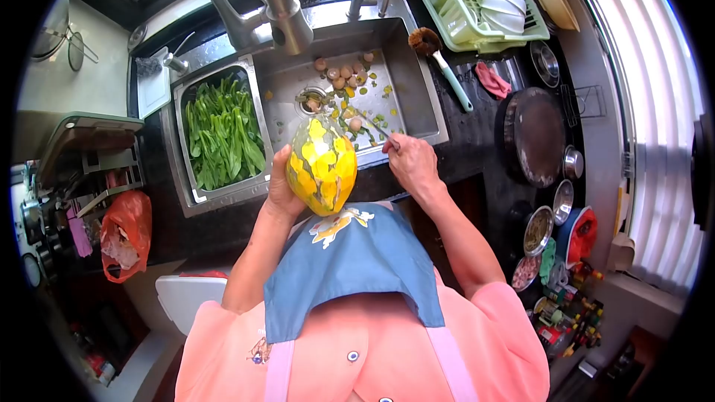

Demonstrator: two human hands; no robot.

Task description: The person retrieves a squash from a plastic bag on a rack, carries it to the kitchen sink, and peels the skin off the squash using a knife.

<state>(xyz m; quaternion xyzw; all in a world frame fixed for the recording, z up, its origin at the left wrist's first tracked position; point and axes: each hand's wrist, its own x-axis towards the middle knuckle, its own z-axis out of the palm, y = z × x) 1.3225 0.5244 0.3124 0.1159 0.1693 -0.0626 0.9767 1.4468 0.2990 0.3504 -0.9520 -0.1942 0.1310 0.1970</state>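
The left hand curls around the side of 1 yellow squash, fingers and thumb closed on it. The squash is partly peeled, with patches of green skin between bright yellow areas, and is held up at the front edge of the sink, its pointed lower end close to the blue apron. The right hand, just beside it, is closed around the handle of 1 thin tool, which points into the sink; its exact type is hard to tell.

In the sink, green and yellow scraps and several rounded tan pieces that look like eggshells lie around the drain. To the left, a metal basin holds long leafy greens. A faucet reaches over the back of the sink.

On the dark surface to the right are 1 brush with brown bristles and a pale handle, a pink cloth and a large round dark pan. Behind them stands a light green dish rack with white dishes. A red plastic bag hangs at the far left.
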